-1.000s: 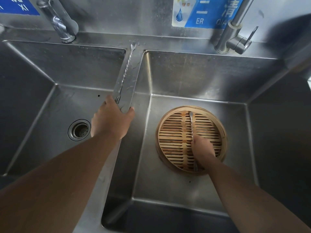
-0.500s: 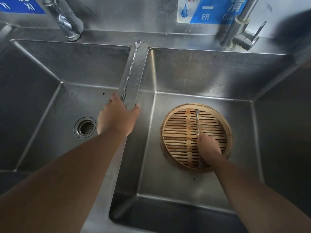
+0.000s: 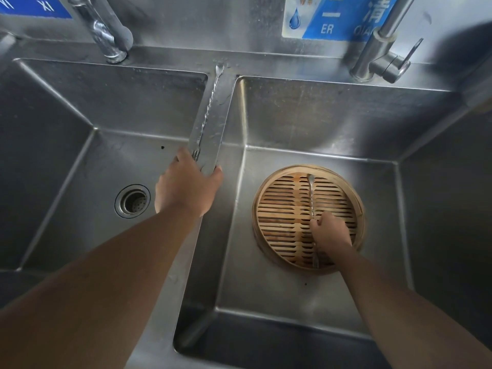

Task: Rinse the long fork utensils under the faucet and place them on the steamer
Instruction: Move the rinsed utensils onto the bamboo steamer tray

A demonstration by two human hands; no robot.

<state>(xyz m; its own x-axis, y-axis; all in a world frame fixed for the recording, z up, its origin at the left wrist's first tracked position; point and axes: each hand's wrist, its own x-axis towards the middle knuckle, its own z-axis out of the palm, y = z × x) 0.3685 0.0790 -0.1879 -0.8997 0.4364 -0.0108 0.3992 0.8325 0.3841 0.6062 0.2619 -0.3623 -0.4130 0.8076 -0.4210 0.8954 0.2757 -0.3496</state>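
A round bamboo steamer sits on the floor of the right sink basin. A long twisted metal fork lies across its slats, tines toward me. My right hand is closed on that fork's lower half, low over the steamer. A second long fork lies lengthwise on the wet ridge between the two basins, tines toward me. My left hand rests spread over the ridge, with the fingertips at that fork's tines and the thumb on the ridge's right edge.
The left basin has a round drain beside my left hand. One faucet stands behind the left basin and another faucet with a lever behind the right basin. No water runs. Steel basin walls rise on all sides.
Both hands stay almost where they were, the left on the ridge and the right on the fork over the steamer. Only my view has shifted slightly.
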